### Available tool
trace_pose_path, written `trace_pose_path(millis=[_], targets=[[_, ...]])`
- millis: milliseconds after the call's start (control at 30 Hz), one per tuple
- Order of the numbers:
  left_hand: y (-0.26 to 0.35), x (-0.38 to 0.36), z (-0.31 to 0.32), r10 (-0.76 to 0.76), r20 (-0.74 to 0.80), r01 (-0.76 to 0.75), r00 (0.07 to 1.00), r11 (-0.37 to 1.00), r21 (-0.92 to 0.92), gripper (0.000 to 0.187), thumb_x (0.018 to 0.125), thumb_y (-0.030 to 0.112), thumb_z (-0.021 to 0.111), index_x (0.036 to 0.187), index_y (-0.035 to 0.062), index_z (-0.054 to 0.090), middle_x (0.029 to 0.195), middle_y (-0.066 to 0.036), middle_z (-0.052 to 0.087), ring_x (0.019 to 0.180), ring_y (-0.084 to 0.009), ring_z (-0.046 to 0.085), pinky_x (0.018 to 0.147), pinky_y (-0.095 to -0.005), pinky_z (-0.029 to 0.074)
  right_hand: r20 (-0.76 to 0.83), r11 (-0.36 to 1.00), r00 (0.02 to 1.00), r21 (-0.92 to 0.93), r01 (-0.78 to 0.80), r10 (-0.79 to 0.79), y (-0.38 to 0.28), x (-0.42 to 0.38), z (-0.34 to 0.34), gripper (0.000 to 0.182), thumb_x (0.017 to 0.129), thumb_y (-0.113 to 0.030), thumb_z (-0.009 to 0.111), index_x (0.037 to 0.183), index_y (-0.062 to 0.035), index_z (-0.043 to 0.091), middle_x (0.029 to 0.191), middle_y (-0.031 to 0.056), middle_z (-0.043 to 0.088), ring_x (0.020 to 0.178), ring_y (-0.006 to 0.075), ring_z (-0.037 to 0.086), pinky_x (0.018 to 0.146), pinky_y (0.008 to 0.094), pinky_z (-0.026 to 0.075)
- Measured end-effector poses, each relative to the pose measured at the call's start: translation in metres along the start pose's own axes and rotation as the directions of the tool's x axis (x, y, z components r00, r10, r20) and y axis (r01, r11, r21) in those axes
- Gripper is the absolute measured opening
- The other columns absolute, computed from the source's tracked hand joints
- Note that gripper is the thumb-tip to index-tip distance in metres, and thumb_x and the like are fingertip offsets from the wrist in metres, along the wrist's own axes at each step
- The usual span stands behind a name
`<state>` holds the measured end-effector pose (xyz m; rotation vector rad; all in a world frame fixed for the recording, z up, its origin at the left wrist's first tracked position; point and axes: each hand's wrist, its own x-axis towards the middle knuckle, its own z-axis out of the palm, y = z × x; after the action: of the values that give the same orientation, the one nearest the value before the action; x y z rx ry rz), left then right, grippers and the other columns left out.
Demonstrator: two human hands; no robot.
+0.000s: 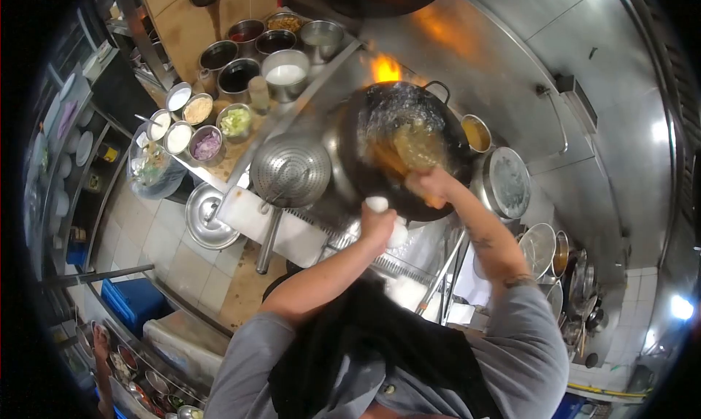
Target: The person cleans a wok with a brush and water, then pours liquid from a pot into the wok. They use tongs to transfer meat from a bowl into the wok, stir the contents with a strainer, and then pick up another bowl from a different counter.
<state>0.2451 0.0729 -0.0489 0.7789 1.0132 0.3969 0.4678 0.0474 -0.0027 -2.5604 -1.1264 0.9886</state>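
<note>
A large black wok (358,138) sits tilted on the stove with clear liquid splashing in it. My right hand (432,185) reaches over its near right side, closed around a tan brush-like tool (418,147) whose head is inside the wok and smeared by motion. My left hand (377,227) is closed on a bunched white cloth (398,234) at the wok's near rim; whatever the cloth covers there is hidden. Left of the wok lies a perforated metal strainer (290,169), its handle pointing toward me.
Flames (385,68) rise behind the wok. Metal sauce pots (286,90) and small bowls of chopped ingredients (207,146) stand at the left. A pot of yellowish liquid (477,134) and a round metal pan (506,183) sit at the right. Another person's hand (101,340) shows at lower left.
</note>
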Motion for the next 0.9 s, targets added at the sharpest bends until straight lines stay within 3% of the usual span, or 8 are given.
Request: trace_pose_path(millis=[167, 267, 367, 500, 633, 700, 800, 900], targets=[[0.007, -0.007, -0.002, -0.063, 0.004, 0.063, 0.998, 0.998, -0.019, 0.053, 0.080, 0.001, 0.061, 0.129, 0.0014, 0.040, 0.112, -0.016, 0.057, 0.097, -0.0260, 0.061, 0.081, -0.0385, 0.053, 0.508, 0.402, 0.832, -0.730, 0.553, -0.222, 0.045, 0.022, -0.047, 0.055, 0.076, -0.033, 0.070, 0.128, -0.0174, 0.064, 0.098, 0.0180, 0.071, 0.083, 0.0332, 0.070, 0.078, 0.0388, 0.057], [0.003, 0.000, -0.003, -0.038, 0.032, 0.038, 0.999, 0.999, 0.011, 0.057, 0.079, 0.003, 0.062, 0.131, 0.0007, 0.038, 0.114, -0.017, 0.057, 0.098, -0.0269, 0.061, 0.082, -0.0376, 0.053, 0.119, 0.808, 0.988, -0.569, 0.153, -0.103, 0.033, 0.073, -0.038, 0.048, 0.075, -0.033, 0.072, 0.118, -0.0122, 0.068, 0.096, 0.0149, 0.072, 0.085, 0.0335, 0.069, 0.080, 0.0381, 0.056], [-0.013, 0.012, -0.006, 0.016, 0.063, -0.015, 0.998, 1.000, -0.021, 0.054, 0.080, 0.002, 0.062, 0.129, 0.0010, 0.039, 0.113, -0.016, 0.057, 0.098, -0.0264, 0.061, 0.081, -0.0377, 0.053, -0.182, 0.949, 0.949, 0.230, -0.214, 0.258, -0.026, 0.052, -0.003, 0.037, 0.078, -0.032, 0.070, 0.109, -0.0116, 0.071, 0.097, 0.0108, 0.072, 0.085, 0.0352, 0.067, 0.080, 0.0377, 0.055], [0.013, -0.011, -0.006, -0.034, 0.071, 0.039, 0.997, 0.997, -0.074, 0.051, 0.080, 0.001, 0.063, 0.126, 0.0018, 0.042, 0.112, -0.015, 0.057, 0.097, -0.0254, 0.061, 0.082, -0.0381, 0.052, 0.167, 0.880, 0.968, -0.409, 0.243, -0.190, 0.006, -0.009, -0.037, 0.035, 0.080, -0.035, 0.069, 0.103, -0.0091, 0.072, 0.103, 0.0201, 0.070, 0.094, 0.0380, 0.067, 0.080, 0.0401, 0.055], [0.034, -0.023, -0.005, -0.099, 0.049, 0.100, 0.994, 0.994, -0.034, 0.052, 0.080, 0.001, 0.063, 0.127, 0.0021, 0.042, 0.111, -0.014, 0.057, 0.098, -0.0252, 0.060, 0.083, -0.0381, 0.052, 0.212, 0.756, 0.977, -0.642, 0.130, 0.012, 0.046, 0.041, -0.057, 0.039, 0.079, -0.035, 0.070, 0.108, -0.0085, 0.072, 0.105, 0.0221, 0.069, 0.100, 0.0352, 0.066, 0.086, 0.0398, 0.054], [0.018, -0.011, -0.006, -0.058, 0.051, 0.060, 0.997, 0.997, -0.043, 0.053, 0.080, 0.001, 0.063, 0.128, 0.0023, 0.042, 0.112, -0.015, 0.057, 0.099, -0.0259, 0.060, 0.083, -0.0380, 0.051, -0.214, 0.906, 0.935, -0.259, -0.334, 0.283, -0.020, 0.022, -0.060, 0.045, 0.076, -0.037, 0.071, 0.111, -0.0089, 0.071, 0.111, 0.0240, 0.067, 0.109, 0.0358, 0.064, 0.092, 0.0409, 0.052], [0.014, -0.010, -0.006, -0.031, 0.069, 0.037, 0.997, 0.995, -0.088, 0.054, 0.080, 0.002, 0.063, 0.129, 0.0026, 0.041, 0.112, -0.015, 0.057, 0.100, -0.0263, 0.060, 0.082, -0.0377, 0.052, -0.327, 0.967, 0.911, 0.110, -0.229, 0.252, 0.004, 0.043, -0.005, 0.049, 0.076, -0.040, 0.070, 0.114, -0.0106, 0.070, 0.113, 0.0250, 0.066, 0.110, 0.0377, 0.063, 0.093, 0.0419, 0.051], [0.013, -0.008, -0.008, -0.053, 0.065, 0.058, 0.996, 0.995, -0.079, 0.054, 0.079, 0.001, 0.063, 0.129, 0.0026, 0.042, 0.111, -0.015, 0.057, 0.099, -0.0258, 0.060, 0.081, -0.0374, 0.052, -0.004, 0.940, 0.997, -0.335, 0.071, -0.077, 0.096, 0.040, -0.015, 0.047, 0.079, -0.042, 0.066, 0.117, -0.0154, 0.069, 0.112, 0.0230, 0.067, 0.109, 0.0384, 0.063, 0.091, 0.0429, 0.052]])
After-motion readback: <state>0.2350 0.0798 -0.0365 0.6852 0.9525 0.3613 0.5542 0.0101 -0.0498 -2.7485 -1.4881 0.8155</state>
